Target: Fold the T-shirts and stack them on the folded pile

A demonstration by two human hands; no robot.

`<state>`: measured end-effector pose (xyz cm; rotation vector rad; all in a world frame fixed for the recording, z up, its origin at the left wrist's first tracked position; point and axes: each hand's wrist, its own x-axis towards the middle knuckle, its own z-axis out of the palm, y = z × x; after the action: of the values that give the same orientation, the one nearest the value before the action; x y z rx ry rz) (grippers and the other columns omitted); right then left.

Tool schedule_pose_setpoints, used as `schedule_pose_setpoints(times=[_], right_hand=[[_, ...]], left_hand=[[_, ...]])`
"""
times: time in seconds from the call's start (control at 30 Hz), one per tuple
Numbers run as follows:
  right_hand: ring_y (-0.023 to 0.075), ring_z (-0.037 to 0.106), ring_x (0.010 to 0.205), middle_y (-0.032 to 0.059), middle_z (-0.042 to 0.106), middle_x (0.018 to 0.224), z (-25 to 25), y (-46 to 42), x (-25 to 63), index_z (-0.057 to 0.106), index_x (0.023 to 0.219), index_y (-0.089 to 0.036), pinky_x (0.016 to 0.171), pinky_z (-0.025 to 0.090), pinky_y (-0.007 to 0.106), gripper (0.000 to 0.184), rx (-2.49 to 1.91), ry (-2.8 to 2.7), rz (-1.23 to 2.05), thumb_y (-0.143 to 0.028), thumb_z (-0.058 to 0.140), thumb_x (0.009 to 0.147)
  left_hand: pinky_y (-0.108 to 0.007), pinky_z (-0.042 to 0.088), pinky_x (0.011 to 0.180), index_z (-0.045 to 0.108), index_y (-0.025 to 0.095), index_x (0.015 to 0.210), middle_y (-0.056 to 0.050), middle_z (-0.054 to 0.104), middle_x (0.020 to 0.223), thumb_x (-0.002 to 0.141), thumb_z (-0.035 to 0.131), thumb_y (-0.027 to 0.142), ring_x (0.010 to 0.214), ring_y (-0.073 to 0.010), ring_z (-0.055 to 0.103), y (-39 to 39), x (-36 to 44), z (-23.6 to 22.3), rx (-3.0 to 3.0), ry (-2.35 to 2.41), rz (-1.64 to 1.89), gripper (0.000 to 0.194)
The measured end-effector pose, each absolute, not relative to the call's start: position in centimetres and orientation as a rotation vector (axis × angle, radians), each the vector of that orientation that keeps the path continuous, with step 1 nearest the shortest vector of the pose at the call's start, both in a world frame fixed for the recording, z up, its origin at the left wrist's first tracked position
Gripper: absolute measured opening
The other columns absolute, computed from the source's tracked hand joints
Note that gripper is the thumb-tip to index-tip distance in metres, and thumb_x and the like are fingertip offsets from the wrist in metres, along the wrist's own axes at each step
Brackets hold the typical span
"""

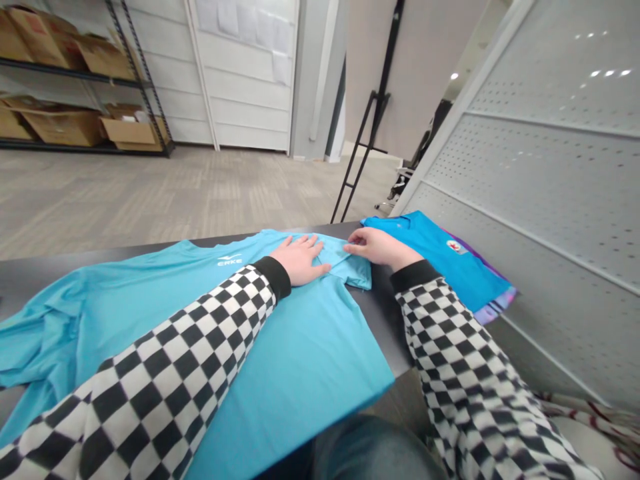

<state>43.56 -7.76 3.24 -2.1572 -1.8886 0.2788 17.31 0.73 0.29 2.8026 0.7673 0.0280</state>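
A light blue T-shirt [300,360] with a white chest logo lies spread over the dark table, its near hem hanging past the front edge. My left hand [299,260] rests flat on the upper part of the shirt, fingers spread, beside the sleeve. At the sleeve [353,265], which is folded inward over the shirt, my right hand [375,247] is closed, with thumb and fingertips pinching the fabric's edge. The shirt's far left portion is bunched in wrinkles.
A stack of folded clothes [445,267], bright blue on top with purple beneath, sits on the table [395,333] to the right. Beyond it slants a perforated grey panel [550,200]. Cardboard boxes [65,123] stand on a black rack, and a black stand [367,133] rises behind the table.
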Motion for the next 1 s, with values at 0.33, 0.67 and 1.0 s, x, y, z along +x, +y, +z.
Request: schedule_pose_setpoints(times=[0.33, 0.67, 1.0], right_hand=[[0.0244, 0.070, 0.083, 0.0042, 0.080, 0.090, 4.7, -9.5, 44.4, 0.081, 0.100, -0.023, 0.068, 0.049, 0.034, 0.043, -2.333, -1.874, 0.612, -0.058, 0.093, 0.078], [0.0254, 0.069, 0.085, 0.0063, 0.079, 0.092, 5.6, -10.3, 44.2, 0.078, 0.100, -0.022, 0.071, 0.049, 0.035, 0.055, -2.249, -1.872, 0.535, -0.074, 0.082, 0.082], [0.0204, 0.066, 0.078, 0.0028, 0.077, 0.084, 3.9, -9.4, 39.7, 0.075, 0.092, -0.023, 0.065, 0.049, 0.031, 0.044, -1.937, -2.069, 0.899, -0.063, 0.088, 0.078]], left_hand=[[-0.070, 0.013, 0.141, 0.034, 0.018, 0.179, -0.012, 0.023, 0.189, 0.110, 0.030, 0.070, 0.176, -0.0334, 0.021, 1.1, 17.5, 0.1, 2.807, 0.826, 0.043, 0.087], [-0.067, 0.011, 0.142, 0.039, 0.019, 0.178, -0.014, 0.026, 0.188, 0.109, 0.035, 0.071, 0.176, -0.0369, 0.022, 0.8, 17.5, 0.5, 2.840, 0.781, 0.126, 0.086], [-0.066, 0.013, 0.141, 0.035, 0.023, 0.180, -0.014, 0.024, 0.189, 0.109, 0.034, 0.076, 0.176, -0.0376, 0.022, 0.8, 17.7, 0.1, 2.849, 0.784, 0.104, 0.089]])
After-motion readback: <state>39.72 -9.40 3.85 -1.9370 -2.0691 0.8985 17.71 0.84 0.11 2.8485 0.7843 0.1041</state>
